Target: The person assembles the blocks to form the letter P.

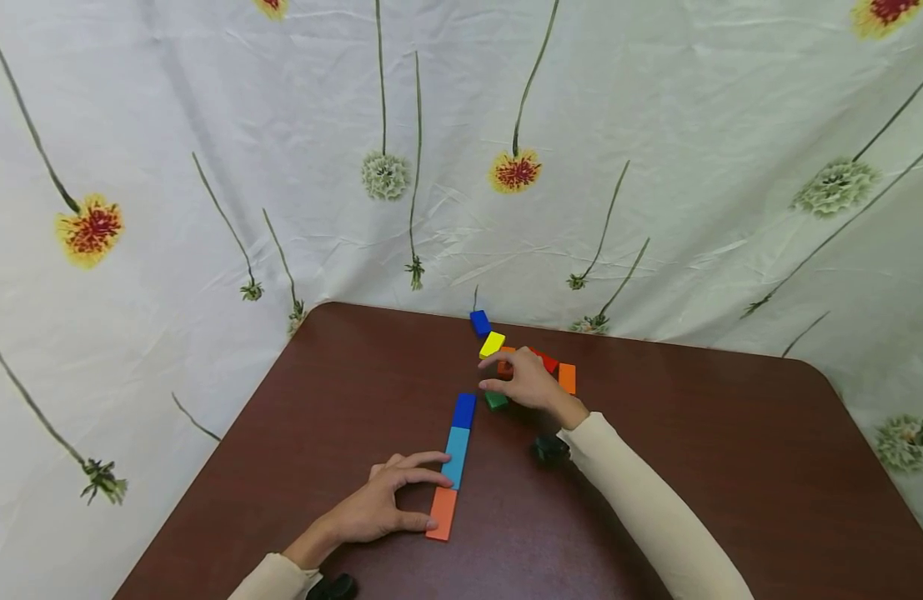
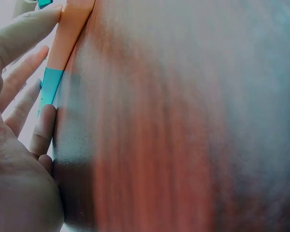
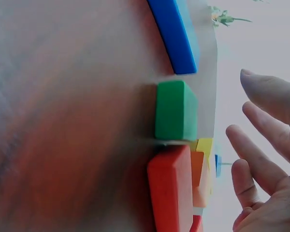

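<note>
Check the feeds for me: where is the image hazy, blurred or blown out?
Head: clear enough to tell the block row by color, soft sheen on the tabletop near the bottom; left wrist: tabletop blurred, pale haze at upper right, background behind the left hand blown out; right wrist: tabletop smeared at left, cloth washed nearly white, green block fairly clear.

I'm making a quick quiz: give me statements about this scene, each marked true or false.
1. The row of blocks has dark blue at its far end. True.
2. The right hand grips the green block. False: it holds nothing; the green block lies on the table.
3. The left hand touches the row of blocks. True.
4. The yellow block belongs to that row. False: it lies apart, near the loose blue block.
5. In the right wrist view, a red block shows beside the green block. True.
</note>
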`<control>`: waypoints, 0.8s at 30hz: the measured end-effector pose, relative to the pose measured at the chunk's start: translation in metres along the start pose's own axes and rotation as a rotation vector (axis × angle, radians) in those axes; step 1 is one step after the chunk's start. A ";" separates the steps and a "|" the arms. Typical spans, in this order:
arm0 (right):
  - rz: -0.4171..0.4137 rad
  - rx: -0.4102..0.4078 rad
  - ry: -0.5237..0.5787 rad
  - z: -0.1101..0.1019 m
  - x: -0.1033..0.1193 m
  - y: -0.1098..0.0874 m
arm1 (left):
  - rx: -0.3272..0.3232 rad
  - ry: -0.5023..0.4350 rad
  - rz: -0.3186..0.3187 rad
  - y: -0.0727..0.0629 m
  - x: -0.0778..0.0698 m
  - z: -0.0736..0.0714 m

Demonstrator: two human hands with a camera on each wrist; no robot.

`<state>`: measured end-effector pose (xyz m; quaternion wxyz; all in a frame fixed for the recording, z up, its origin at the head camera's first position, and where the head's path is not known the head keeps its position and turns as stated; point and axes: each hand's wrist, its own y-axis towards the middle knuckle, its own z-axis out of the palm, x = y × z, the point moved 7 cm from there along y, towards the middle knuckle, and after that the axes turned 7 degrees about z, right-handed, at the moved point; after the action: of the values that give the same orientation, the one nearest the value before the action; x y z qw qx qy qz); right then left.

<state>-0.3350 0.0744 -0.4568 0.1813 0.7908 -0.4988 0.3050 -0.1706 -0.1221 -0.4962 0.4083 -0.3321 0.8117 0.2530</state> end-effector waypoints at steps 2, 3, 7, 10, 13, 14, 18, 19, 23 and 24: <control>0.007 -0.016 0.022 -0.003 -0.002 0.003 | -0.001 0.000 -0.002 0.000 0.000 0.000; 0.017 -0.025 0.034 -0.004 -0.003 0.004 | -0.002 -0.001 -0.003 0.000 0.001 0.000; 0.059 -0.055 0.080 -0.008 -0.009 0.011 | -0.007 0.000 -0.005 0.000 0.001 -0.001; 0.089 -0.072 0.084 -0.010 -0.012 0.016 | -0.007 0.001 -0.005 -0.001 0.001 -0.001; 0.100 -0.089 0.063 -0.014 -0.015 0.020 | -0.004 0.003 0.000 -0.001 0.001 -0.001; 0.103 -0.095 0.056 -0.016 -0.016 0.022 | -0.003 0.003 0.003 -0.001 0.001 -0.001; 0.142 -0.099 0.068 -0.023 -0.022 0.028 | -0.004 -0.002 0.009 -0.001 0.000 -0.002; 0.156 -0.093 0.069 -0.025 -0.023 0.030 | -0.004 -0.001 0.010 -0.001 0.000 -0.002; 0.194 -0.082 0.070 -0.029 -0.026 0.034 | -0.002 0.001 0.008 -0.001 0.000 -0.001; 0.197 -0.082 0.062 -0.029 -0.027 0.034 | -0.001 0.000 0.008 -0.001 0.000 -0.001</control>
<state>-0.3829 0.0953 -0.4537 0.1981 0.7202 -0.5802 0.3248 -0.1701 -0.1235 -0.4954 0.4072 -0.3291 0.8129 0.2549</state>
